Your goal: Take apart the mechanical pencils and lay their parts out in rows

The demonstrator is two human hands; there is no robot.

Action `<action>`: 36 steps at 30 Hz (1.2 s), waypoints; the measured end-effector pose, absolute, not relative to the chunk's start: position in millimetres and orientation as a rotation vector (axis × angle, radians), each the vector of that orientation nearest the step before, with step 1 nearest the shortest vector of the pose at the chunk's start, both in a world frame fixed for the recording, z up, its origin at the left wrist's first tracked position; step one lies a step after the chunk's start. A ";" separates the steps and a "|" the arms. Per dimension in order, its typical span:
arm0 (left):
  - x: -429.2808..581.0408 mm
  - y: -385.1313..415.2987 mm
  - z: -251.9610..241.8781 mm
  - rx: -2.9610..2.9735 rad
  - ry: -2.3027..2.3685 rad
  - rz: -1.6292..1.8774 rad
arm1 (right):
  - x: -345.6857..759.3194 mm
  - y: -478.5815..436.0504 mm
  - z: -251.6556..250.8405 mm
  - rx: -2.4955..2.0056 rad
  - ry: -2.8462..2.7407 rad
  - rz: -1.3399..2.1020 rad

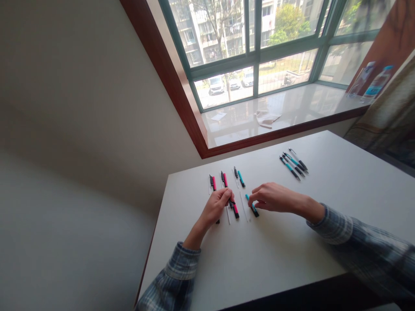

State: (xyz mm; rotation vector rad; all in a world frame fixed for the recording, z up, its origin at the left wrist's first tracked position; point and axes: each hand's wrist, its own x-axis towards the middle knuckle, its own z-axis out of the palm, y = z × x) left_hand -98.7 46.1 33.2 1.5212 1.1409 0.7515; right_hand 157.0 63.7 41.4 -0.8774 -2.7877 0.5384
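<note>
Dressed in Blue-Grey Checks

The person wears long sleeves in a plaid of muted blue and grey, crossed by pale, off-white bands. The left sleeve (171,283) ends in a broad left cuff (183,261), its cloth softly creased. The right sleeve (372,239) repeats the pattern down to a matching right cuff (333,224). The left hand (215,207) and right hand (275,197) are bare.

Around the right hand (264,198), open table (256,255) gives passage at 6 o'clock, and a bare lane runs at 12, between pen parts (241,178) at 10 and whole pens (290,169) at 2. The left hand (218,204) blocks 9 o'clock; its own forearm blocks 4.
</note>
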 end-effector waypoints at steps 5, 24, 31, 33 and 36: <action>-98.1 46.5 33.0 1.523 1.133 0.759 | 157.3 64.2 42.1 -0.877 -2.782 0.545; -95.2 47.7 34.8 1.411 1.096 0.796 | 133.9 46.1 34.7 -0.776 -2.477 0.421; -86.8 42.5 36.9 1.204 0.984 0.799 | 123.3 40.2 23.0 -0.793 -2.100 0.571; -83.1 40.4 37.5 1.195 0.968 0.795 | 120.0 38.1 19.1 -0.796 -2.074 0.626; -79.3 37.9 38.7 1.246 0.981 0.800 | 117.9 36.6 18.3 -0.804 -2.023 0.654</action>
